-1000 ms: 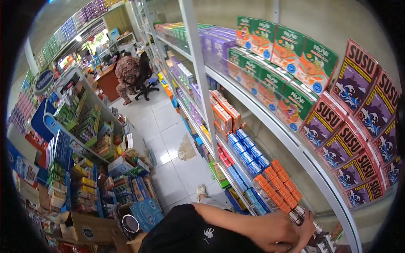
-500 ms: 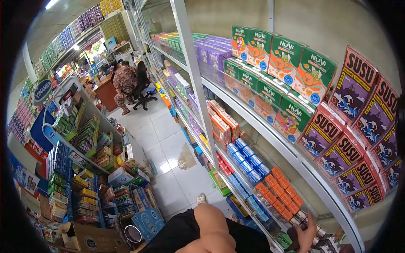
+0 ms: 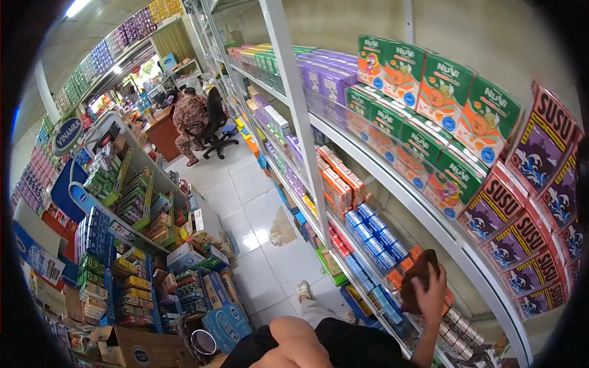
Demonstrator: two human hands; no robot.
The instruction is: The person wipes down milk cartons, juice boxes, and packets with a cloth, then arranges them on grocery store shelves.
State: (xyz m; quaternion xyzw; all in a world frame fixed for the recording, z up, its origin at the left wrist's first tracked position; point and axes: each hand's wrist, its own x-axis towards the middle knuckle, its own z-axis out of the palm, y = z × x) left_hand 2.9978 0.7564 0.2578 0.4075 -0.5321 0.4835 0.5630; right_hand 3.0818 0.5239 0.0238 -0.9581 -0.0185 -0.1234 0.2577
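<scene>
My right hand [image 3: 431, 288] reaches onto the shelf at lower right. Its fingers press a brown cloth [image 3: 418, 276] down over the orange packs [image 3: 392, 279]. The cloth hides part of these packs. Just beyond them stand blue-and-white packs [image 3: 374, 236], and nearer to me are white-and-brown packs [image 3: 460, 328]. Light blue packs [image 3: 368, 285] line the front of the same shelf. Bare skin of my other limb shows at the bottom middle, but my left hand is not visible.
Above my right hand runs a metal shelf edge [image 3: 429, 227] with green-orange NuVi cartons [image 3: 445, 92] and SUSU packs [image 3: 546, 135]. A person [image 3: 190, 122] sits by an office chair [image 3: 215, 122] at the aisle's far end. Stocked racks and a cardboard box [image 3: 135, 349] flank the left.
My right hand has moved with the brown cloth from the white-and-brown packs to the orange packs farther along the shelf. The camera view has turned slightly to the left.
</scene>
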